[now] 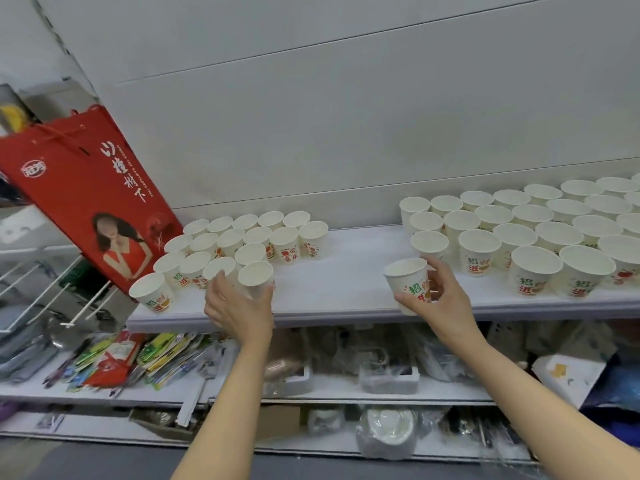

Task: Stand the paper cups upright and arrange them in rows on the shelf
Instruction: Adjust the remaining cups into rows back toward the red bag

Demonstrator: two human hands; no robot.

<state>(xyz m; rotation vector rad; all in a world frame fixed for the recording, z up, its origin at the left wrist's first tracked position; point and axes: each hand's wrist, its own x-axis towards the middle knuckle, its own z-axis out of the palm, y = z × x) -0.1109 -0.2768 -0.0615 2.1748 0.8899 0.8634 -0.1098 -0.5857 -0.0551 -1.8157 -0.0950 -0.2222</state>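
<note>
Two groups of upright white paper cups with red and green print stand on the white shelf (346,268). The left group (239,240) stands in rows beside a red bag. The right group (540,230) is larger and runs off the right edge. My left hand (239,306) grips one cup (256,277) at the front of the left group, thumb on one side and fingers on the other. My right hand (440,292) holds another upright cup (408,282) near the shelf's front edge, just left of the right group.
A red paper gift bag (86,202) leans at the shelf's left end. Between the two cup groups the shelf surface is bare. Lower shelves hold packets (138,355), plastic containers (388,375) and bagged goods. A wire rack (41,282) is at the far left.
</note>
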